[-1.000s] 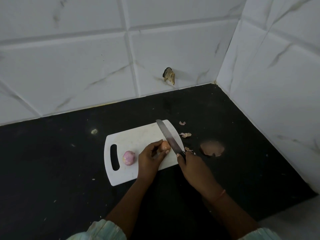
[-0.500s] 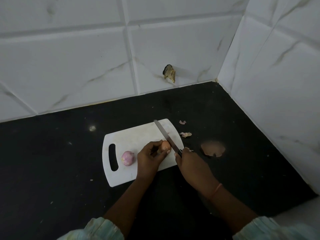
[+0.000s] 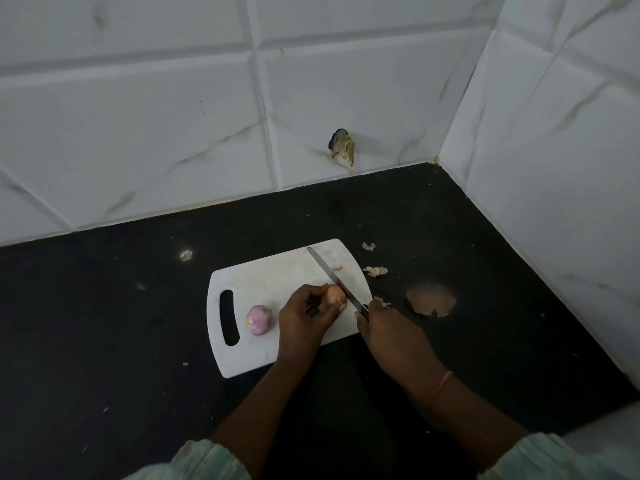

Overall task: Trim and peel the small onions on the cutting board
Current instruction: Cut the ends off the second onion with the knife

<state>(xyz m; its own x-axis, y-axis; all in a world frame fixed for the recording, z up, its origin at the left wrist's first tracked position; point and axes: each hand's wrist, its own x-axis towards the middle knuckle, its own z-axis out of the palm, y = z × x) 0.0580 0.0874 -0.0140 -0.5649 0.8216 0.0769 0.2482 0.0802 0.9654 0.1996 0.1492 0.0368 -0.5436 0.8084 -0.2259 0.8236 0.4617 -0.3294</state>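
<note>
Two hands on white plastic board [image 3: 263,271]: left [image 3: 304,317] pinching round brown onion [image 3: 335,294], right [image 3: 388,327] gripping slim steel knife [image 3: 332,277].

The scene was dim and slightly grainy. Soft light fell on the white wall tiles [image 3: 138,126], while the black countertop [image 3: 104,323] stayed dark with one small glare spot far left. Tile lines bowed at the edges; near sleeves looked blurred.
</note>
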